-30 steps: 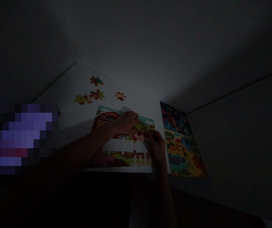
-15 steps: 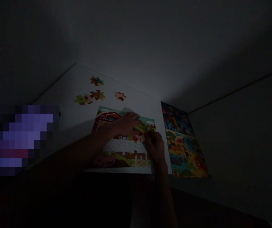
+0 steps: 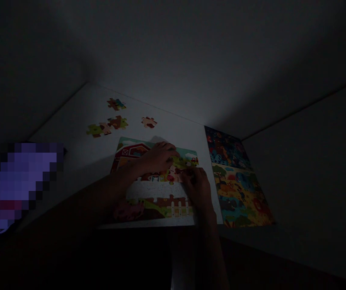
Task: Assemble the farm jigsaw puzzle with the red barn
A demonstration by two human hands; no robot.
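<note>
A farm jigsaw puzzle [image 3: 179, 204] lies on the white table, with a barn at its upper left and a white fence low on the right. A bare strip runs across it between the upper and lower joined parts. My left hand [image 3: 161, 156] rests on the upper part, palm down, fingers stretched out over the picture. At the right end of that part, my right hand [image 3: 199, 187] has thumb and fingers pinched on a puzzle piece [image 3: 188, 172], mostly hidden by the fingers. Just left of those fingertips is a cow picture [image 3: 173, 173].
Several loose puzzle pieces [image 3: 117, 122] lie at the back left of the table [image 3: 173, 121], and a single pink-brown piece [image 3: 149, 122] sits behind the puzzle. On the right are a dark animal picture [image 3: 226, 147] and a savanna picture [image 3: 239, 193]. A pixelated purple patch [image 3: 24, 177] is at left. Light is dim.
The view has shifted slightly, so the loose pieces appear further left. My right fingers have shifted a little at the right end of the puzzle's upper part; my left hand stays on it.
</note>
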